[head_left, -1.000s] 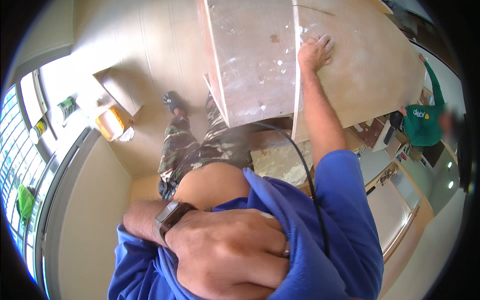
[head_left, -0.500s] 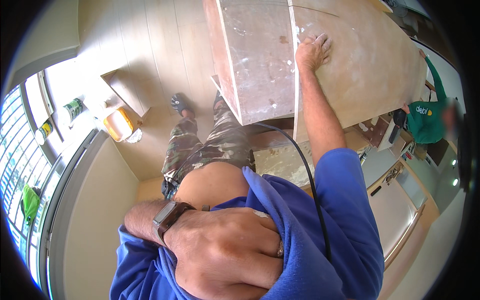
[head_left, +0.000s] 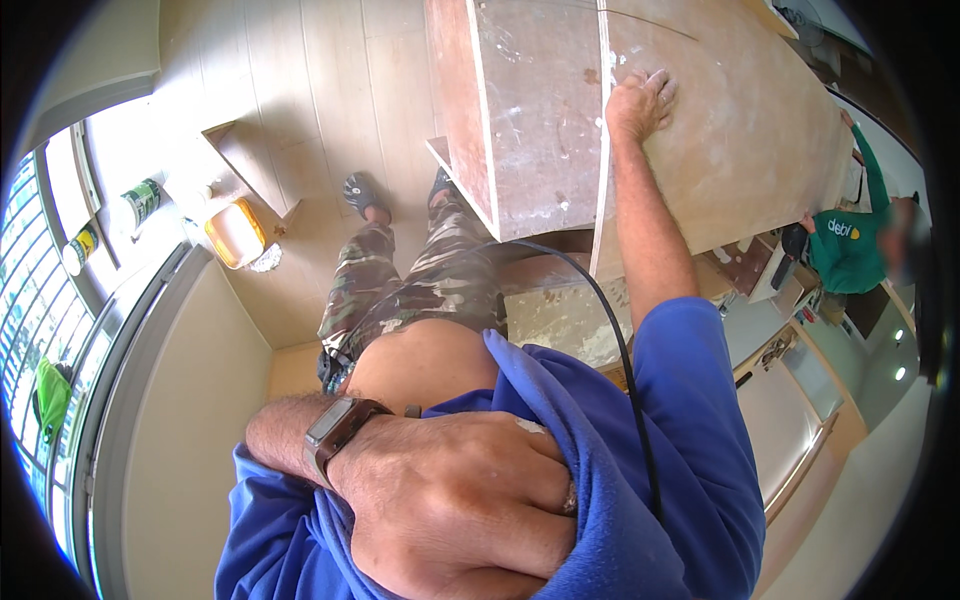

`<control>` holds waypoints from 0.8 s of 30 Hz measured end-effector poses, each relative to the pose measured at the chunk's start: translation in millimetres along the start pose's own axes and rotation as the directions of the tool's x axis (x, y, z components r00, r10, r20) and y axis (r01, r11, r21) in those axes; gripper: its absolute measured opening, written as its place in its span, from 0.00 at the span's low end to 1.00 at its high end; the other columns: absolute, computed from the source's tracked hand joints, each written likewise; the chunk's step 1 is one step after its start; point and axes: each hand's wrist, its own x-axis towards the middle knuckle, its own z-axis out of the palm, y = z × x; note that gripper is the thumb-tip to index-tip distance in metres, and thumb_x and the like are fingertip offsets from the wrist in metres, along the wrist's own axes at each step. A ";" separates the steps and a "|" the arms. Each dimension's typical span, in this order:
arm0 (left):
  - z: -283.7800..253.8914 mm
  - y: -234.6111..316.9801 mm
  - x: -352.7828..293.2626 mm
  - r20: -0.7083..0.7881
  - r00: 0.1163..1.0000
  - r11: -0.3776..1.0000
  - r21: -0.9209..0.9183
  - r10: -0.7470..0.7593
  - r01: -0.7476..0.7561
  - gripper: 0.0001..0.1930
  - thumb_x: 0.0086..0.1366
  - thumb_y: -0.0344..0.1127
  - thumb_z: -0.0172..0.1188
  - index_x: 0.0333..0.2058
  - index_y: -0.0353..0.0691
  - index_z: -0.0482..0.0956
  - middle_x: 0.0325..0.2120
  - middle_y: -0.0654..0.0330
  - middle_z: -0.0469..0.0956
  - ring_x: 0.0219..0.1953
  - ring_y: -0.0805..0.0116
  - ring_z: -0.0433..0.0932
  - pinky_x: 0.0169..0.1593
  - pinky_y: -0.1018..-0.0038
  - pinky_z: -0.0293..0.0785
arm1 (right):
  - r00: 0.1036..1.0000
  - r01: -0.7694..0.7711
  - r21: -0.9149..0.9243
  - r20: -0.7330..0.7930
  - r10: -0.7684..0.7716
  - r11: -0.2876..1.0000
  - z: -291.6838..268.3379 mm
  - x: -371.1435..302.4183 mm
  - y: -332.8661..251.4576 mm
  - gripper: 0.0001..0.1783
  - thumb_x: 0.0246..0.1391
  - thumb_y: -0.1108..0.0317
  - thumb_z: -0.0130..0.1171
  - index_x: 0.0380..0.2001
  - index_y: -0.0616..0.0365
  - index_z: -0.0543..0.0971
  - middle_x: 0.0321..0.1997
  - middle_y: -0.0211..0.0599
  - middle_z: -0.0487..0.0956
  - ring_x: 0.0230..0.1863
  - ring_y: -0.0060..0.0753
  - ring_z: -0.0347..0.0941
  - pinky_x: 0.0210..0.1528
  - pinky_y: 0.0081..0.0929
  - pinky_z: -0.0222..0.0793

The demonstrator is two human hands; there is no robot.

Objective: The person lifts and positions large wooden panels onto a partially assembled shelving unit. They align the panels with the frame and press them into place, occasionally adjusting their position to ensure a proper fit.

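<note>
My left hand (head_left: pixel 455 500), with a watch (head_left: pixel 340 430) on its wrist, is closed on the bunched front of my blue shirt (head_left: pixel 600 500). The cloth is lifted, leaving my belly bare, and it hides the fingertips. My right arm reaches forward over a large wooden cabinet (head_left: pixel 730 150) with white smears on its panels. There my right hand (head_left: pixel 640 105) rests on the broad panel beside a pale edge strip, fingers bent and slightly apart, holding nothing. A black cable (head_left: pixel 612 320) hangs from my shirt toward the cabinet's lower edge.
At the far right, a person in a green top (head_left: pixel 850 245) has hands at the cabinet's other end. An open wooden box (head_left: pixel 255 170), a yellow container (head_left: pixel 237 235) and a green-labelled tub (head_left: pixel 140 203) are on the left, near a barred window (head_left: pixel 40 300).
The cabinet and my right hand on it sit slightly further right in the view. My left hand keeps its hold on the shirt.
</note>
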 end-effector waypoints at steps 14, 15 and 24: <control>-0.5 -4.5 5.4 -0.037 0.990 0.989 0.062 0.134 -0.132 0.07 0.57 0.27 0.52 0.22 0.30 0.71 0.18 0.51 0.68 0.19 0.57 0.70 0.23 0.68 0.65 | 1.000 0.014 0.021 -0.012 -0.014 1.000 -0.9 0.5 1.2 0.31 0.58 0.54 0.35 0.60 0.62 0.56 0.66 0.50 0.51 0.67 0.47 0.42 0.63 0.48 0.38; 6.9 -14.1 4.4 -0.100 0.955 0.957 0.111 0.279 -0.268 0.07 0.57 0.27 0.52 0.25 0.26 0.73 0.20 0.48 0.72 0.20 0.57 0.74 0.24 0.68 0.71 | 1.000 0.012 0.015 -0.020 -0.011 1.000 -1.4 3.3 0.0 0.31 0.58 0.54 0.35 0.60 0.62 0.56 0.66 0.49 0.51 0.67 0.46 0.43 0.63 0.48 0.38; -132.2 -21.6 67.0 -0.028 0.581 0.183 0.936 -0.813 0.302 0.15 0.50 0.27 0.60 0.39 0.34 0.77 0.39 0.51 0.77 0.41 0.56 0.76 0.46 0.67 0.71 | 0.997 0.003 -0.049 -0.076 -0.007 0.999 4.6 1.9 0.4 0.30 0.57 0.54 0.38 0.59 0.60 0.58 0.65 0.48 0.53 0.66 0.46 0.45 0.62 0.50 0.39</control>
